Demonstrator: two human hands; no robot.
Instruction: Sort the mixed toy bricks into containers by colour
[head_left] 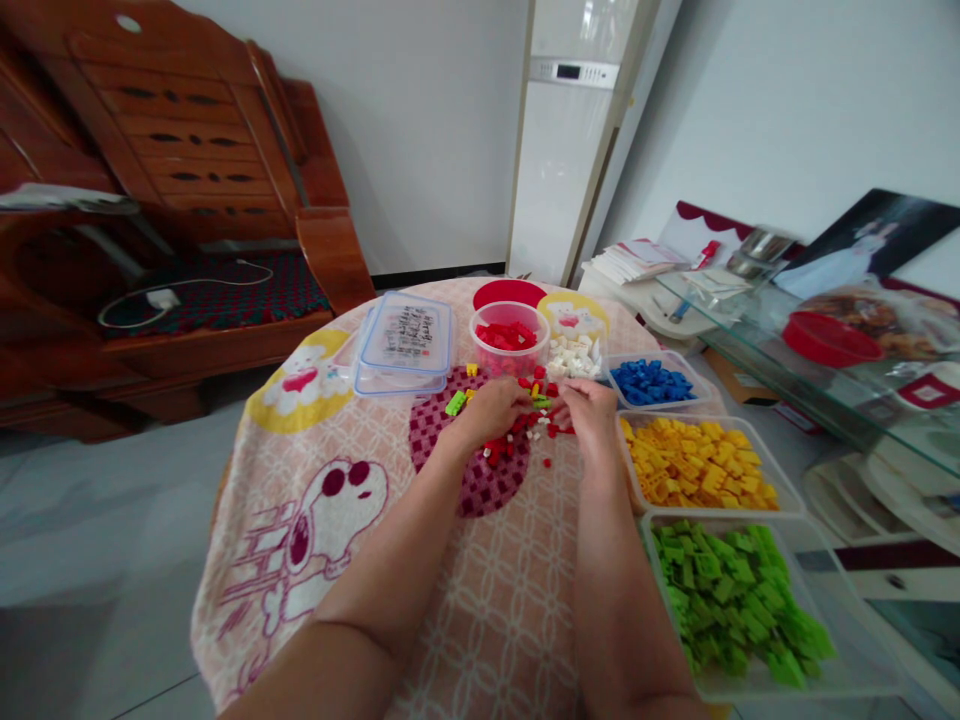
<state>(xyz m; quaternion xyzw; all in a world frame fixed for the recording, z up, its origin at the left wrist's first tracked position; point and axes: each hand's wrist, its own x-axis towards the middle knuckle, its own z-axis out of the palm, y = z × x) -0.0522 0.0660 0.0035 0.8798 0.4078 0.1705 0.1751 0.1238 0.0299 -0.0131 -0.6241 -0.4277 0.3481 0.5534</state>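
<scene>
1. Head view: two bare hands over one patterned cloth [510,620]. Clock centre: the loose bricks [541,402]; twelve lies away from the wearer.
2. Left hand [496,408]: at nine o'clock, fingers curled, partly closed; cannot tell what it grasps.
3. Right hand [589,405]: at three, thumb and fingers close together; cannot tell whether anything is held.
4. Loose bricks: red, white, yellow and green, lying between and beneath the hands; too small to count.
5. Round tub [512,360]: one, at twelve, containing red pieces.
6. White bricks [574,357]: one heap, at one.
7. Trays: three; blue tray [703,395] at two to three, yellow tray [769,465] and green tray [825,575] around four.
</scene>
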